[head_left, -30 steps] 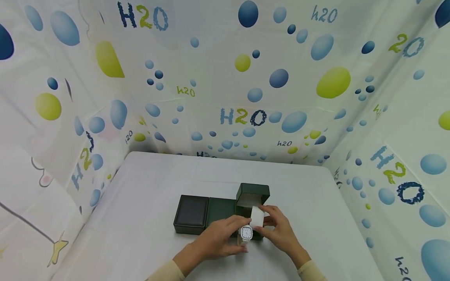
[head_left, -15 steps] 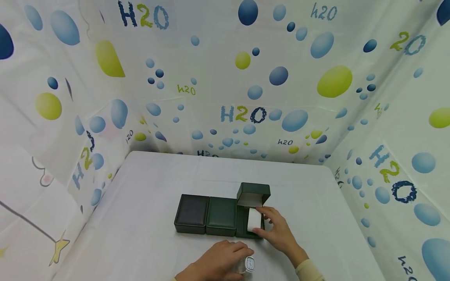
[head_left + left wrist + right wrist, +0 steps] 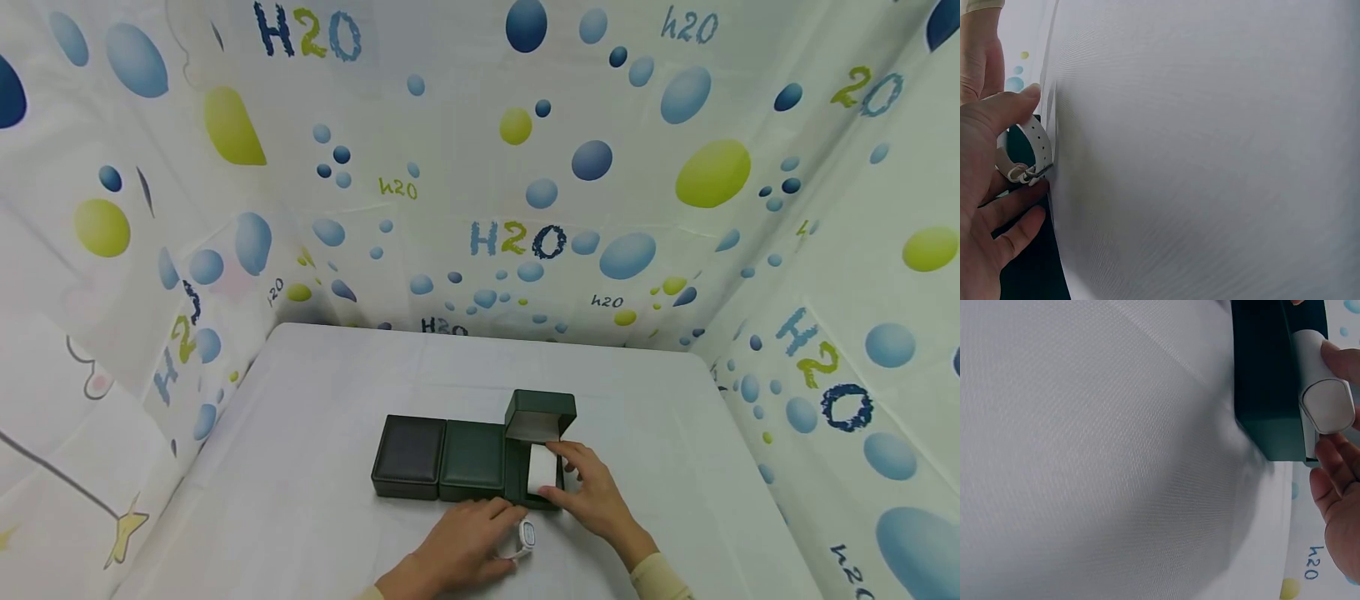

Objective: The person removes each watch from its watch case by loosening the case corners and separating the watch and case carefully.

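Note:
My left hand [image 3: 471,542] grips a white wristwatch [image 3: 527,535] just in front of the boxes, its face turned to the right. In the left wrist view the white strap [image 3: 1042,142] is buckled into a loop between thumb and fingers, close over the tablecloth. My right hand [image 3: 592,490] pinches a white watch cushion [image 3: 542,471] by its ends, thumb at the near end. The cushion sits in the open dark green watch box [image 3: 516,471], whose lid [image 3: 542,415] stands raised behind it. In the right wrist view the cushion's rounded end [image 3: 1329,405] shows at the box's edge.
Left of the open box, side by side, lie a closed green box [image 3: 473,458] and a closed black box [image 3: 408,456]. They stand on a white-covered table [image 3: 300,467]. A curtain [image 3: 450,150] printed with bubbles and H2O lettering hangs behind and at the sides.
My left hand drew the watch from beside the cushion toward the front, then slightly back, turning its face rightward. My right hand lowered the tilted cushion into the open box and keeps hold of it.

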